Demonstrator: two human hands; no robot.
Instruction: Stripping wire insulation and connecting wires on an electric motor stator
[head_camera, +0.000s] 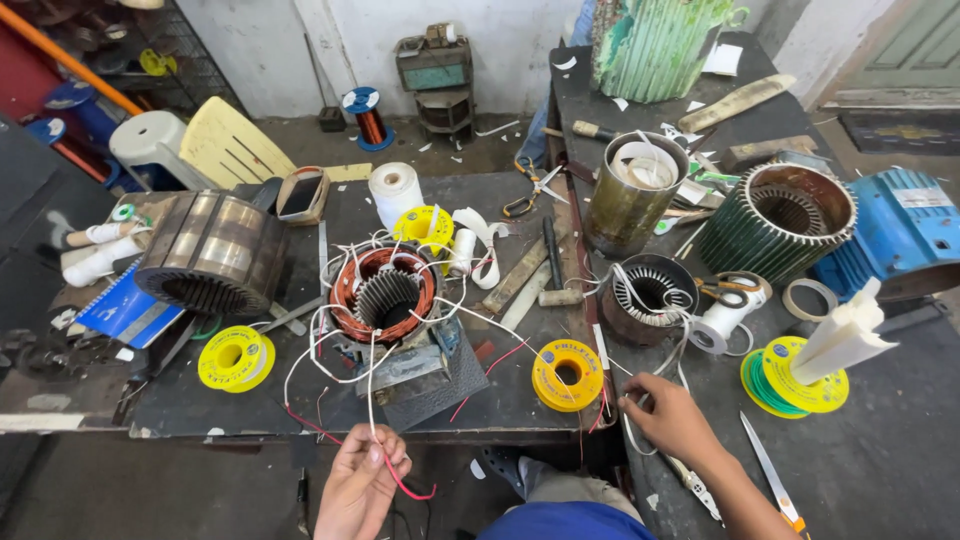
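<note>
Copper-orange windings on the stator (384, 293) at centre, with white leads (372, 400) and a red wire (405, 483) at the left hand (360, 485). Yellow spools (236, 358) lower left and centre. Green ribbed motor housing (776, 222) at right; blue casing (905, 230) far right. Dark grey table (200, 410). Blue notebook (125, 310) at left, possibly striped.

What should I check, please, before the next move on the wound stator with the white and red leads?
1. Left hand pinches the lead wires: ok.
2. Leads run untangled to the stator: not ok, they loop and cross.
3. Right hand free of tools: cannot tell; it rests at white strands on the bench.
4. Stator sits steady on its grey block: ok.
5. Scissors within reach: ok.
6. Yellow spool clear of leads: not ok.
</note>
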